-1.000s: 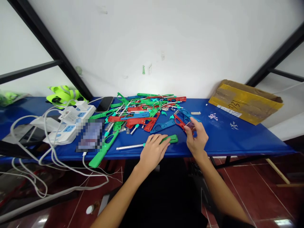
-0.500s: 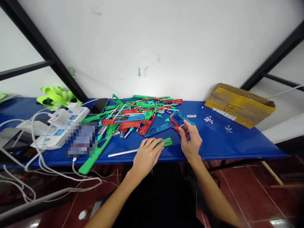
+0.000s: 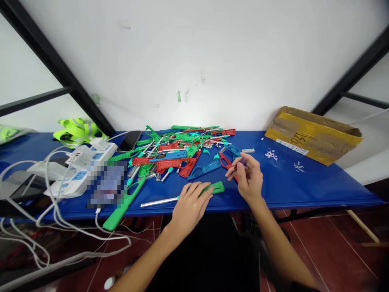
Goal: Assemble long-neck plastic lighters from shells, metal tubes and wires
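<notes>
My left hand [image 3: 192, 205] is closed over a green long-necked lighter [image 3: 218, 187] lying at the table's front edge. The lighter's silver barrel [image 3: 158, 201] points left, and most of its body is under my fingers. To the right, my right hand [image 3: 249, 178] is raised slightly above the table, its fingers curled together. A small purplish item shows between the fingertips, too small to name. Just behind that hand lie a red lighter half [image 3: 225, 160] and a blue handle half [image 3: 206, 168].
A heap of red, green and blue lighter parts [image 3: 170, 165] covers the middle back. Left are a power strip [image 3: 82, 174], cables and phones. At right sit a cardboard box [image 3: 313, 136], small pink pieces [image 3: 270, 154] and pale small pieces [image 3: 298, 166].
My right hand has shifted slightly right and turned, its fingers curling more. My left hand stays on the green lighter. The whole view has shifted a little.
</notes>
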Action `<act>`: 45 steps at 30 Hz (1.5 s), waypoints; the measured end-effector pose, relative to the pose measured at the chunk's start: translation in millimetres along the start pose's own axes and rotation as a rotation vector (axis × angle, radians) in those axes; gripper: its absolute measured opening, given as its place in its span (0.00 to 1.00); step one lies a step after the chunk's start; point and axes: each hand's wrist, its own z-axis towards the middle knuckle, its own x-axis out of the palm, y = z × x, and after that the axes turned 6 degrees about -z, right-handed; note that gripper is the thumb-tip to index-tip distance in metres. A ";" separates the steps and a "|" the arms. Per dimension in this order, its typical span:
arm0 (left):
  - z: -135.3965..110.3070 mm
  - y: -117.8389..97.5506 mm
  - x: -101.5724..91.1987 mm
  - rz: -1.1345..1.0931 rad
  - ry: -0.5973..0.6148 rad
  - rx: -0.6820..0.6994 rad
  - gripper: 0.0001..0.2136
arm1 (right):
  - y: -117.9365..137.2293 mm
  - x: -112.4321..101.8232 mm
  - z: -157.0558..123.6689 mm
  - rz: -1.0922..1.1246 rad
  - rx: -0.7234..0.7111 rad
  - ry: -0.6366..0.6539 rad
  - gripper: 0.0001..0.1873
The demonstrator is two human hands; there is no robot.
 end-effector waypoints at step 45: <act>0.5 -0.7 -2.0 0.021 0.016 0.013 0.12 | 9.1 -19.2 7.1 -0.067 -0.102 0.323 0.18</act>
